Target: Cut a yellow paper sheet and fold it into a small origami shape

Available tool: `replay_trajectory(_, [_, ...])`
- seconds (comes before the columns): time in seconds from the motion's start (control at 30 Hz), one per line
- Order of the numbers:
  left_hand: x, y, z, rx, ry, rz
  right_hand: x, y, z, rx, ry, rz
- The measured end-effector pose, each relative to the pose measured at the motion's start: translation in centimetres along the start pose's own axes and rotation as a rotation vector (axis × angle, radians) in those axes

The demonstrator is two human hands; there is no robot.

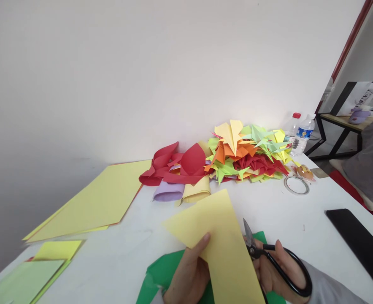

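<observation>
My left hand [189, 274] pinches a yellow sheet of paper [218, 240] from underneath, thumb on top, holding it up over the table. My right hand [278, 270] grips black-handled scissors [268, 253], fingers through the loops, blades against the sheet's right edge. A green sheet [161, 270] lies on the white table [126, 249] below both hands.
A heap of folded paper shapes [243, 156] and curled red, purple and yellow paper [177, 173] sits at the back by the wall. Large yellow sheets [91, 202] lie left, a tape ring [296, 185], two water bottles [298, 133] and a black phone [360, 240] right.
</observation>
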State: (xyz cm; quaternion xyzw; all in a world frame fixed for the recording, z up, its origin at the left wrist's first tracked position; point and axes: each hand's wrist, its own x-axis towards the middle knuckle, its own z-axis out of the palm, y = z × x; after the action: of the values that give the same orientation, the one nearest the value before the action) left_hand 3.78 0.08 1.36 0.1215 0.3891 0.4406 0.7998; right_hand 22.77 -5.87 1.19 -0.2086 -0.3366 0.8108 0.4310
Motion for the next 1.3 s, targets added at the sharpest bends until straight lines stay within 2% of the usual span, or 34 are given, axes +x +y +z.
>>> replay_trajectory(0.1, [0.1, 0.1, 0.0, 0.043, 0.006, 0.010, 0.3, 0.4, 0.3, 0.011, 0.041, -0.008])
replay_trajectory(0.23, [0.1, 0.1, 0.1, 0.109, 0.017, 0.058, 0.7, 1.2, 0.4, 0.037, 0.098, -0.098])
replay_trajectory(0.5, [0.0, -0.1, 0.4, 0.124, 0.029, 0.056, 0.6, 1.7, -0.6, 0.033, 0.045, -0.076])
replay_trajectory(0.87, [0.2, -0.3, 0.0, 0.122, -0.026, 0.047, 0.4, 1.0, -0.1, 0.018, 0.031, -0.069])
replay_trajectory(1.3, [0.2, 0.2, 0.2, 0.085, 0.021, 0.042, 0.2, -0.1, 0.0, 0.006, 0.033, -0.017])
